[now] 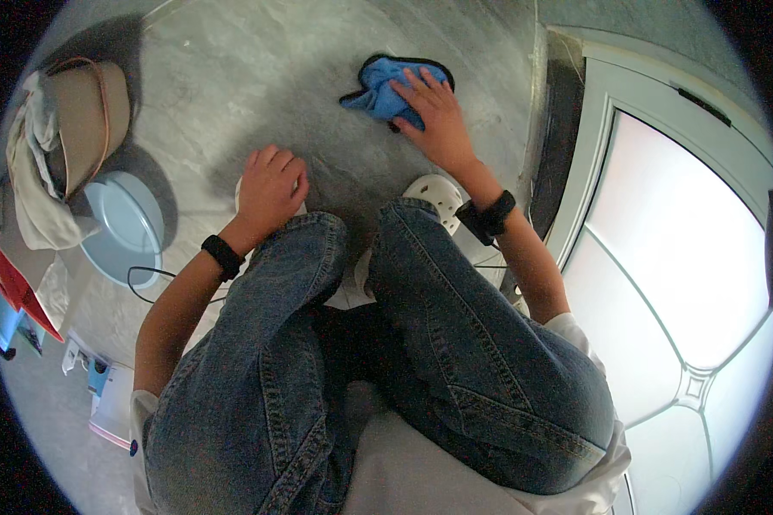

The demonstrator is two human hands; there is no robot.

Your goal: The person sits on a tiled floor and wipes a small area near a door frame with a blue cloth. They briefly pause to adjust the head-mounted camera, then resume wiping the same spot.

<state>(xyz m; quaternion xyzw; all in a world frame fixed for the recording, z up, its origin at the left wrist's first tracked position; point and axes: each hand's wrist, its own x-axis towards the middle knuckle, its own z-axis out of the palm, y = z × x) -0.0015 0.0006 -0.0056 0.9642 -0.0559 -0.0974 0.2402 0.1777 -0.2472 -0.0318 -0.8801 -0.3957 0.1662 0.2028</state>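
A blue cloth with a dark edge lies bunched on the grey marbled floor. My right hand rests on the cloth, fingers spread, pressing it flat against the floor; the palm side is hidden. My left hand is held over my left knee and shoe, fingers loosely bent, with nothing visible in it. Both wrists wear black bands. Below the hands are my knees in blue jeans and a white clog with holes on my right foot.
At the left, a light blue plastic basin stands by a beige container draped with a pale cloth. A dark cable runs near the basin. To the right is a white-framed door with frosted glass, beside a dark sill.
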